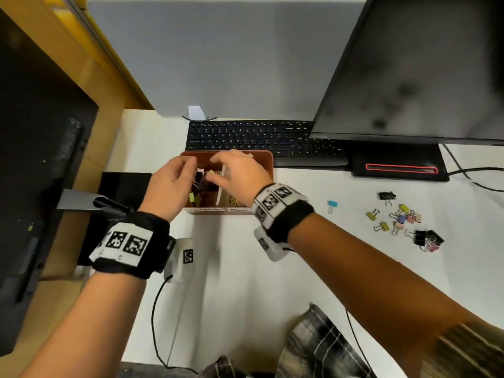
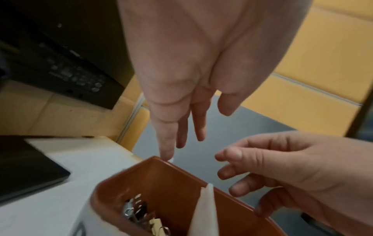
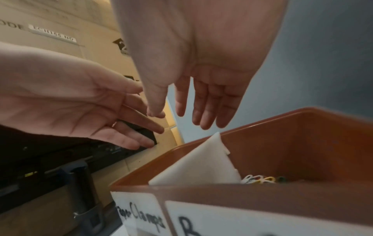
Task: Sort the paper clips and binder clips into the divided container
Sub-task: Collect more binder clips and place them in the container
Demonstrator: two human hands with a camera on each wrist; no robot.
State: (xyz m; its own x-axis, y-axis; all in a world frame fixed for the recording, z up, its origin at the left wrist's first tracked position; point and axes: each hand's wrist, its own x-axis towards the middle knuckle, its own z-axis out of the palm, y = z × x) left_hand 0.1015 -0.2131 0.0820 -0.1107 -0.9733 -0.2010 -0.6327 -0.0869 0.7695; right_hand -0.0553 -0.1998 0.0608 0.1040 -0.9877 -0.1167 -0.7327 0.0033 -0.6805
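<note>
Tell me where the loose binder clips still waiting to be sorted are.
In the head view, the loose binder clips lie scattered on the white desk at the right, beyond the right forearm and in front of the monitor base, well apart from the brown divided container.

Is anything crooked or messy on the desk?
Yes. The white divider inside the brown container leans sideways instead of standing straight. A bunch of binder clips lies scattered on the white desk to the right, not yet sorted.
</note>
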